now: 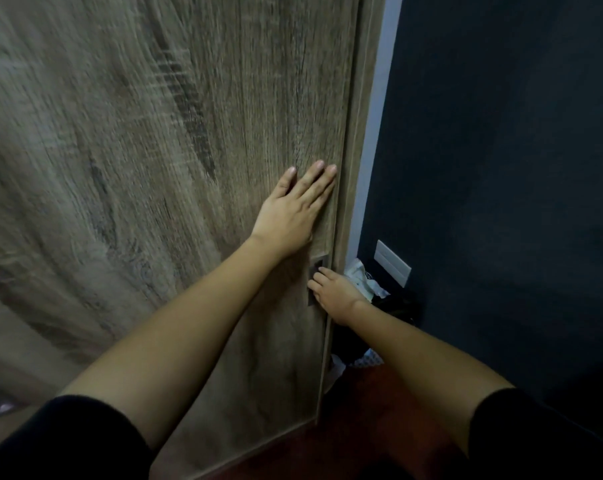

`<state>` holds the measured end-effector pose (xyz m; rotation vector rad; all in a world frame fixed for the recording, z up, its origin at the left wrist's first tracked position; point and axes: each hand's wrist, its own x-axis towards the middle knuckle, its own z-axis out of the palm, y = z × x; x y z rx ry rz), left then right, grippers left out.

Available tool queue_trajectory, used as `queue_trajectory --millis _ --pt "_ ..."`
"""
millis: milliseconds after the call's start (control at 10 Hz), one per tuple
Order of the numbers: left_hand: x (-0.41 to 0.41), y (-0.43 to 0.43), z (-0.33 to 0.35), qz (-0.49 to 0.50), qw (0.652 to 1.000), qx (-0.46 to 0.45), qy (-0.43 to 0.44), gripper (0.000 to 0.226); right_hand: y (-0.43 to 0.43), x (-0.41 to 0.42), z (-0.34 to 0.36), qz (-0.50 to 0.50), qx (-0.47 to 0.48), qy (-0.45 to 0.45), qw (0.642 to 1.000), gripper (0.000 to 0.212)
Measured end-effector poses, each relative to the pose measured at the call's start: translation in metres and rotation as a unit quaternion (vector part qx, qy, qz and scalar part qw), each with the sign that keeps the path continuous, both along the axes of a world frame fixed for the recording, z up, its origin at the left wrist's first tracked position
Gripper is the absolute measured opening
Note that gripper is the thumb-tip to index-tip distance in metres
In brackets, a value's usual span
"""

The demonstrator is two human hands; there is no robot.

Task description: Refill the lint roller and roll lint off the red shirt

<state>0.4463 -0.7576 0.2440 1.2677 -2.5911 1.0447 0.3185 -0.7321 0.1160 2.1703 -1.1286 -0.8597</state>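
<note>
No lint roller or red shirt is in view. A tall wood-grain door [154, 168] fills the left and middle of the view. My left hand [293, 209] lies flat on it with straight fingers, near its right edge. Below it, my right hand [331, 292] has its fingers curled into the recessed metal pull [316, 268] on the door's edge.
A dark blue wall [501, 168] stands to the right, with a white switch plate [393, 262] low on it. Crumpled white bags or cloth [362, 277] and dark items lie in the gap past the door edge. The floor [362, 427] is reddish-brown.
</note>
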Motion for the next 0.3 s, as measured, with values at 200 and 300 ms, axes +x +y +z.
queue_trajectory --millis 200,300 --pt "-0.014 0.025 0.030 -0.006 0.970 0.207 0.131 0.070 0.018 -0.012 0.007 -0.009 0.052 -0.075 0.996 0.051" --pt "-0.019 0.038 0.029 -0.023 0.920 0.291 0.262 0.066 0.030 -0.033 0.016 -0.052 0.090 -0.097 0.990 0.055"
